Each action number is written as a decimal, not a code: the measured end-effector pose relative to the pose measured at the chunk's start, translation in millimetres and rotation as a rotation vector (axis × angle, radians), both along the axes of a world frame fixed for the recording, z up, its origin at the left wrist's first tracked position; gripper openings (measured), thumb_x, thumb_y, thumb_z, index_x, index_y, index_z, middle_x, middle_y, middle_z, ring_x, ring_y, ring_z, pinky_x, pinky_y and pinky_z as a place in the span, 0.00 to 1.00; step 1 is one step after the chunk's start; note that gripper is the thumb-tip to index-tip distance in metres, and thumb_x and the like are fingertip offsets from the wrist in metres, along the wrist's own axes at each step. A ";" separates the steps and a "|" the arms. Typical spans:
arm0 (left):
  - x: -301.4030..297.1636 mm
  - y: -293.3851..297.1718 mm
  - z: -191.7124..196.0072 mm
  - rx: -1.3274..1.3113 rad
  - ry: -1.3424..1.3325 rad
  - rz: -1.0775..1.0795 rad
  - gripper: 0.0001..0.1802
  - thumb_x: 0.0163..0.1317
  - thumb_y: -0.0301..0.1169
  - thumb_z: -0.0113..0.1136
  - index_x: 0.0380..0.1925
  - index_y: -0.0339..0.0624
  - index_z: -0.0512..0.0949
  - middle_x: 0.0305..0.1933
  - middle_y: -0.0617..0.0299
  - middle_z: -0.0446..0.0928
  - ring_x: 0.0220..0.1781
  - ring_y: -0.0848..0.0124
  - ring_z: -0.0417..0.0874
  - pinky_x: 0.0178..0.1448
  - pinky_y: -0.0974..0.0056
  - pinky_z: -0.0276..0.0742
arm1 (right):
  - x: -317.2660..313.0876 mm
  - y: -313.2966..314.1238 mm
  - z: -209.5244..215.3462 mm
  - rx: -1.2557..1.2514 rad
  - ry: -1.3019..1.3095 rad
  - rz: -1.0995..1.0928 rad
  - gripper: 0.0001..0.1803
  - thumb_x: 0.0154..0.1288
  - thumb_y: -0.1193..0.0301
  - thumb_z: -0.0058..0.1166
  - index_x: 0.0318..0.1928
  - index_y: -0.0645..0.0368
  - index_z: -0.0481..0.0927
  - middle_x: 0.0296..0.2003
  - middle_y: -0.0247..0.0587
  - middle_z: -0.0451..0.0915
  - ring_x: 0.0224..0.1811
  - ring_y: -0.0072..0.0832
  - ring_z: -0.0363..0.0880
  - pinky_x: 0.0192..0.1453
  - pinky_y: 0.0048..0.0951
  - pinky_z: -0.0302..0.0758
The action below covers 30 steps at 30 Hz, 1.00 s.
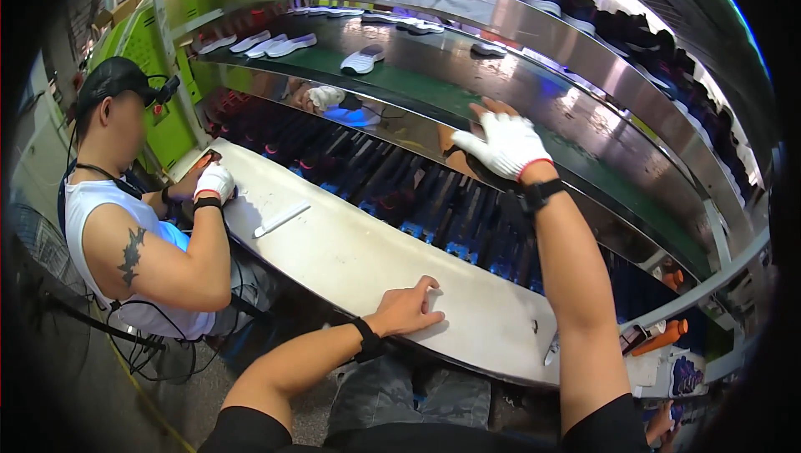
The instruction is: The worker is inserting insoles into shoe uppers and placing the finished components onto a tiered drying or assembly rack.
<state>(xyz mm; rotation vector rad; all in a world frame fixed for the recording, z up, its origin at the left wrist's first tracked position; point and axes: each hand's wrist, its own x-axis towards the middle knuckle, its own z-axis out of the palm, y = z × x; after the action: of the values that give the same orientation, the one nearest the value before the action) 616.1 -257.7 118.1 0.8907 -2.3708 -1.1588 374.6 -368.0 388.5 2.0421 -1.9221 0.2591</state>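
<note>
The tabletop (350, 257) is smooth pale metal with a dull sheen. The right hand (505, 144) wears a white knitted cloth glove with a red cuff edge; the left hand (409, 309) is bare on the metal. The curved shelf (534, 90) above looks like polished metal, glossy and reflective. The conveyor belt (400, 86) is matt green, carrying a white shoe sole (363, 59) of smooth, rubbery look.

The steel worktable (359, 261) has much free surface between the bare left hand (409, 309) and the co-worker's gloved hand (215, 181) at ten o'clock; only a white strip (281, 218) lies there. At one o'clock the gloved right hand (505, 144) rests on the metal shelf edge (584, 132), beside a white sole (362, 60) at twelve o'clock. Dark shoes (434, 203) fill the lower tier.
</note>
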 end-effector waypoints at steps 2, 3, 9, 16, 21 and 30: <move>-0.1 -28.7 9.8 0.062 -0.061 -0.064 0.29 0.69 0.48 0.70 0.63 0.46 0.75 0.39 0.55 0.88 0.44 0.48 0.91 0.52 0.45 0.84 | 33.4 -34.6 -5.4 0.014 0.016 0.060 0.55 0.71 0.25 0.51 0.81 0.56 0.74 0.83 0.57 0.68 0.86 0.53 0.65 0.88 0.53 0.63; 0.5 -56.4 -6.9 0.000 0.030 0.014 0.30 0.67 0.44 0.73 0.63 0.44 0.75 0.45 0.50 0.88 0.49 0.47 0.90 0.55 0.45 0.84 | 57.1 -50.8 -8.5 0.011 0.007 0.111 0.54 0.71 0.26 0.52 0.81 0.55 0.74 0.83 0.56 0.68 0.86 0.53 0.65 0.88 0.54 0.63; -7.5 -228.4 -51.4 -0.413 -0.261 0.533 0.57 0.60 0.50 0.80 0.82 0.37 0.62 0.78 0.38 0.74 0.80 0.41 0.74 0.81 0.43 0.72 | 130.8 -106.7 -19.0 -0.171 0.109 0.240 0.43 0.67 0.37 0.66 0.72 0.52 0.81 0.78 0.49 0.75 0.83 0.49 0.69 0.84 0.57 0.68; -34.9 -259.5 -58.5 -0.153 -0.382 0.252 0.47 0.67 0.58 0.73 0.78 0.45 0.71 0.72 0.42 0.82 0.75 0.44 0.81 0.76 0.43 0.80 | 148.2 -146.9 -14.6 -0.053 0.034 0.290 0.42 0.65 0.40 0.64 0.68 0.57 0.84 0.78 0.50 0.76 0.80 0.51 0.73 0.80 0.57 0.73; 1.5 -266.6 -100.9 -0.125 0.090 0.358 0.36 0.71 0.53 0.71 0.68 0.38 0.81 0.59 0.42 0.89 0.59 0.48 0.91 0.64 0.50 0.85 | 172.7 -149.0 -8.0 -0.047 0.007 0.345 0.40 0.62 0.40 0.68 0.63 0.58 0.87 0.69 0.51 0.83 0.75 0.51 0.78 0.75 0.54 0.77; 51.0 -112.9 -53.5 0.489 0.495 0.182 0.23 0.80 0.38 0.65 0.67 0.36 0.82 0.55 0.62 0.86 0.53 0.75 0.83 0.61 0.67 0.80 | 120.0 -94.1 -0.4 -0.285 -0.621 0.264 0.18 0.67 0.56 0.69 0.46 0.57 0.87 0.52 0.53 0.87 0.56 0.53 0.87 0.65 0.50 0.82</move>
<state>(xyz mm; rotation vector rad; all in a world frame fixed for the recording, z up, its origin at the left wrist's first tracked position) 667.0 -370.6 64.6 0.8165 -1.6091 -1.6849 494.6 -462.1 388.1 2.1663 -1.7613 1.2817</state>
